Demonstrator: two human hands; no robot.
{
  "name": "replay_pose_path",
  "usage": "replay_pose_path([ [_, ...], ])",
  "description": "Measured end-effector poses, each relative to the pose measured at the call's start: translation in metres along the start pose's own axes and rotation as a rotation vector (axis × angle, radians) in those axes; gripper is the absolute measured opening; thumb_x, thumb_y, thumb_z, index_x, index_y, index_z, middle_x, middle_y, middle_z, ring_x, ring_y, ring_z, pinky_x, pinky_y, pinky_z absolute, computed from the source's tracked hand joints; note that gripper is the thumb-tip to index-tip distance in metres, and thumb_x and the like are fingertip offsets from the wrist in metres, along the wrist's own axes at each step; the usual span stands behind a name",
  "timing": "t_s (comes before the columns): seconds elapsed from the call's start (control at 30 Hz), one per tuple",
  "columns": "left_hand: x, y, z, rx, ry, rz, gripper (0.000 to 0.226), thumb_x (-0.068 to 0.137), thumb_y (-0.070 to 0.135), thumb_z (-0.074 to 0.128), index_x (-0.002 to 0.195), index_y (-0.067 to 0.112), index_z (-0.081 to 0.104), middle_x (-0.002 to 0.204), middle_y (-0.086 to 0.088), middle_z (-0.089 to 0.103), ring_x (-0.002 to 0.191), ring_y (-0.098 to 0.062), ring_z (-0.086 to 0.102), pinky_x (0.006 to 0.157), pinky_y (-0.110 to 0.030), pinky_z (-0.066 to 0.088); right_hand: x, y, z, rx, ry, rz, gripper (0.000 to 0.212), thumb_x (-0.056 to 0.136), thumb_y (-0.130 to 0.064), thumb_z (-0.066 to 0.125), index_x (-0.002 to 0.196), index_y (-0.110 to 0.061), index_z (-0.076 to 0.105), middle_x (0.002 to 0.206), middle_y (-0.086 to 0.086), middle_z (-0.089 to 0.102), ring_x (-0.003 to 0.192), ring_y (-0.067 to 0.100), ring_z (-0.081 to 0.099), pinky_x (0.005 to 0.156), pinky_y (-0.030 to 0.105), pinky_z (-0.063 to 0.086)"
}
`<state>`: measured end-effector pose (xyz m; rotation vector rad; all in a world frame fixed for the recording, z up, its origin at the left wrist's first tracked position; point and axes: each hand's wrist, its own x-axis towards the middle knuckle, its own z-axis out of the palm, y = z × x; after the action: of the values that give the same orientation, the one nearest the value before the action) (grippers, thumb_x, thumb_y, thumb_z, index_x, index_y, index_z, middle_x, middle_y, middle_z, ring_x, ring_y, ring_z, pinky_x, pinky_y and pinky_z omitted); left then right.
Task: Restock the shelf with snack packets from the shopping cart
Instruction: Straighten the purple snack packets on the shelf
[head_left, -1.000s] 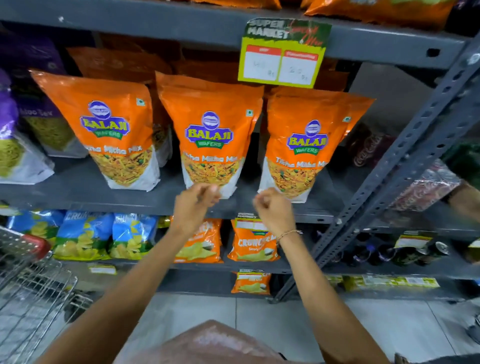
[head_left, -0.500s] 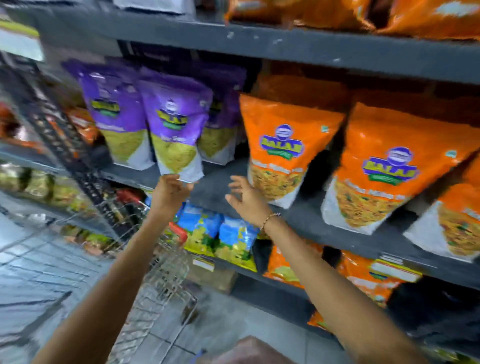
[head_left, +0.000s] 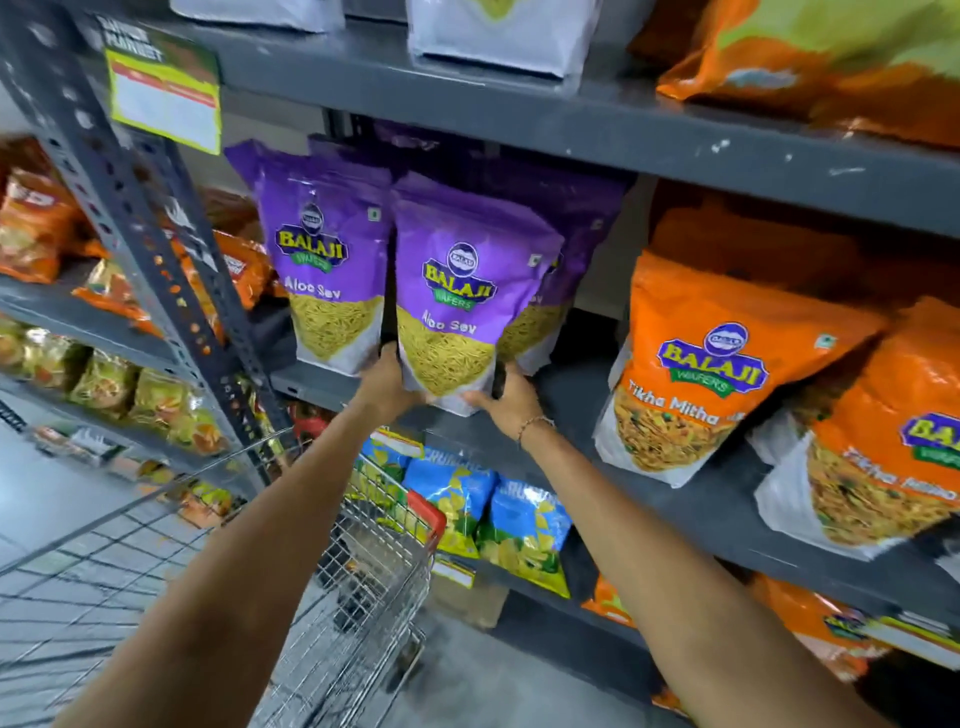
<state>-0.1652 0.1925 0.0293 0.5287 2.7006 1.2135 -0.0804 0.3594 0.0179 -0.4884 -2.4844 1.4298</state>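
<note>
A purple Aloo Sev packet (head_left: 457, 291) stands upright at the front edge of the grey middle shelf (head_left: 571, 395). My left hand (head_left: 387, 387) grips its lower left corner and my right hand (head_left: 506, 397) holds its lower right corner. Two more purple packets (head_left: 324, 260) stand beside and behind it. Orange Tikha Mitha packets (head_left: 711, 364) stand further right on the same shelf. The wire shopping cart (head_left: 291, 545) sits below my left arm; what it holds is hidden by my arm and blur.
A perforated grey upright (head_left: 130, 208) with a yellow price tag (head_left: 163, 93) stands at left, with small snack bags beyond it. Blue chip bags (head_left: 488, 514) fill the lower shelf. The upper shelf (head_left: 571, 119) hangs close above the purple packets.
My view has swung left from the orange packets to the purple ones. Both hands moved left and up and have closed on the bottom of the front purple packet.
</note>
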Motion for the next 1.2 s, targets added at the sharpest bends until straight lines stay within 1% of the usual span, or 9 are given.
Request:
replay_pose_path([
  [0.13,-0.002,0.004,0.008,-0.034,-0.002,0.04,0.062,0.052,0.027,0.089,0.096,0.004,0.049,0.079,-0.011,0.05,0.076,-0.023,0.049,0.067,-0.034,0.038,-0.005,0.018,-0.009,0.064,0.015,0.021,0.062,0.058,-0.04,0.077,0.111,-0.025,0.05,0.112,0.014,0.066,0.104,0.028,0.062,0.092,0.052,0.05],
  [0.27,-0.006,0.013,0.024,-0.075,-0.047,0.101,0.078,0.049,0.024,0.09,0.113,0.003,0.052,0.107,-0.012,0.056,0.101,-0.025,0.053,0.084,-0.033,0.041,-0.022,0.025,-0.028,0.092,0.058,0.051,0.057,0.069,-0.022,0.076,0.119,-0.019,0.049,0.113,0.013,0.066,0.102,0.026,0.064,0.092,0.049,0.052],
  [0.43,-0.008,0.019,0.036,-0.059,-0.058,0.108,0.083,0.05,0.029,0.089,0.118,0.002,0.048,0.117,-0.018,0.053,0.112,-0.032,0.05,0.089,-0.034,0.039,-0.03,0.021,-0.042,0.099,-0.003,0.058,0.053,0.081,-0.002,0.064,0.128,-0.003,0.04,0.122,0.019,0.059,0.102,0.019,0.058,0.076,0.006,0.05],
  [0.6,-0.012,0.014,0.028,-0.118,-0.121,0.197,0.087,0.058,0.031,0.085,0.129,0.009,0.039,0.121,-0.014,0.046,0.115,-0.027,0.046,0.087,-0.028,0.039,-0.064,0.012,-0.028,0.218,0.231,0.031,0.054,0.084,-0.017,0.064,0.129,-0.008,0.037,0.129,0.01,0.048,0.114,0.015,0.053,0.092,0.029,0.045],
  [0.7,-0.021,0.001,0.007,-0.301,0.156,0.127,0.071,0.071,0.035,0.075,0.129,0.012,0.042,0.114,-0.007,0.052,0.099,-0.027,0.057,0.088,-0.045,0.05,-0.098,-0.01,-0.004,0.107,0.4,-0.116,0.015,0.088,-0.022,0.058,0.099,-0.013,0.054,0.09,0.002,0.061,0.079,0.004,0.059,0.07,0.022,0.047],
  [0.83,-0.014,-0.029,-0.036,-0.37,0.607,0.026,0.072,0.085,0.035,0.061,0.137,0.003,0.024,0.136,-0.015,0.031,0.126,-0.025,0.035,0.114,-0.032,0.029,-0.067,-0.056,0.042,0.111,0.08,-0.215,0.021,0.087,-0.022,0.059,0.103,-0.01,0.058,0.095,0.001,0.066,0.079,-0.006,0.06,0.072,0.015,0.048],
  [0.93,0.012,-0.052,-0.064,-0.23,0.398,-0.048,0.091,0.079,0.027,0.069,0.141,-0.008,0.012,0.148,-0.017,0.018,0.139,-0.026,0.017,0.114,-0.012,0.006,-0.003,-0.085,0.079,0.165,-0.116,-0.146,0.05,0.085,-0.018,0.062,0.128,-0.006,0.041,0.126,0.007,0.051,0.107,0.009,0.052,0.091,0.024,0.044],
  [1.0,0.025,-0.065,-0.073,-0.259,0.251,-0.08,0.087,0.075,0.017,0.073,0.139,-0.011,0.02,0.146,-0.01,0.027,0.135,-0.023,0.029,0.096,0.004,0.016,0.032,-0.092,0.099,0.157,-0.193,-0.055,0.069,0.082,-0.024,0.066,0.136,-0.005,0.027,0.135,0.009,0.041,0.124,0.022,0.043,0.105,0.04,0.04],
  [1.2,0.032,-0.079,-0.081,-0.227,0.178,-0.158,0.078,0.075,0.025,0.074,0.137,0.006,0.032,0.134,-0.016,0.053,0.121,-0.032,0.051,0.092,-0.037,0.042,0.06,-0.086,0.127,0.008,-0.106,-0.004,0.06,0.078,-0.029,0.071,0.12,0.003,0.043,0.122,0.022,0.056,0.114,0.031,0.051,0.092,0.043,0.042],
])
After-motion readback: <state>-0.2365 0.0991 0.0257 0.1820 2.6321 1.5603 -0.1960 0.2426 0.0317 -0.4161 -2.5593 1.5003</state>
